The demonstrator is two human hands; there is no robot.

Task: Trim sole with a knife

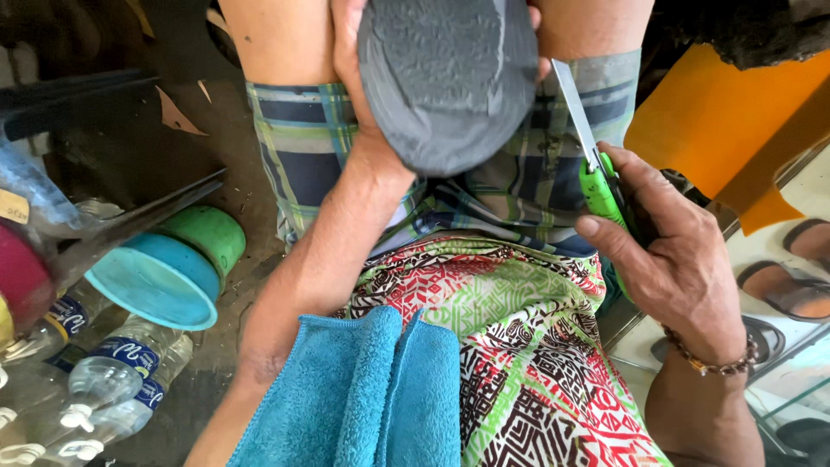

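- Near: blue towel (372,398) lies on my lap at six o'clock, untouched.
- My right hand (670,259), three o'clock, is clenched around a green utility knife (596,173); its blade is extended, just beside the sole's edge.
- Far: my left hand (350,60), twelve o'clock, grips the shoe sole (445,78), tread up.
- Judgement: no cut shows; trimming remains.
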